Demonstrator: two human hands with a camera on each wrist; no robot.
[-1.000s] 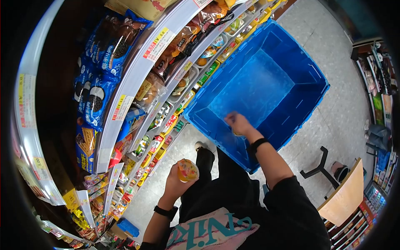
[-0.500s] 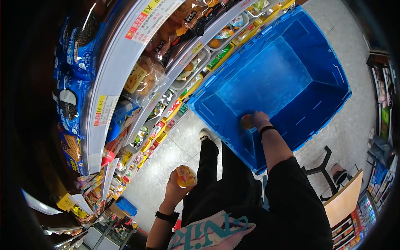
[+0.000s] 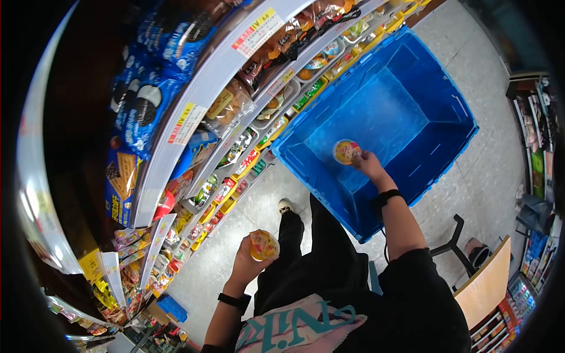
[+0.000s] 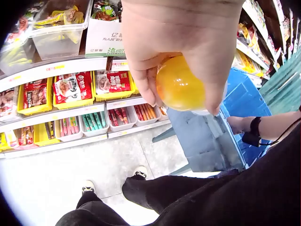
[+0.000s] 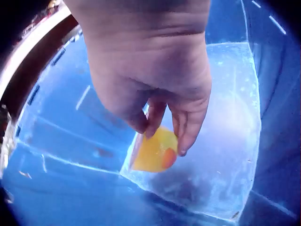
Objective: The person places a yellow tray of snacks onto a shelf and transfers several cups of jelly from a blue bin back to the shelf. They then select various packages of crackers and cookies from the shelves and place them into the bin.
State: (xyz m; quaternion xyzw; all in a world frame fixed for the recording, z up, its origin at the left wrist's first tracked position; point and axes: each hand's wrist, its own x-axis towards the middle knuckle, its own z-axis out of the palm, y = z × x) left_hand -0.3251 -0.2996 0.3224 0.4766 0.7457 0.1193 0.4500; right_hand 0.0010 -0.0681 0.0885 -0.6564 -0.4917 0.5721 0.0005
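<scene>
My right hand (image 3: 371,165) pinches a round cup of yellow jelly (image 3: 346,152) by its edge, inside the blue crate (image 3: 338,203). From the right wrist view, the yellow cup (image 5: 155,151) hangs from the fingertips of the hand (image 5: 155,80) over the crate's pale floor (image 5: 230,113). Outside the crate, in front of the body, my left hand (image 3: 247,265) grips a second cup with a clear lid (image 3: 264,245). Its yellow body (image 4: 181,87) shows between thumb and fingers of the hand (image 4: 183,33) in the left wrist view.
Shelves (image 3: 170,132) of packaged snacks run along the left, close to the crate's edge. A wooden board (image 3: 485,282) and a black metal stand (image 3: 453,238) are at the lower right. More stocked shelves (image 3: 538,153) line the far right. Grey floor tiles (image 3: 226,253) lie below.
My right hand turned the cup so its lid faces up, after moving blurred inside the crate. The left hand keeps its hold on its cup. The head view shifted slightly.
</scene>
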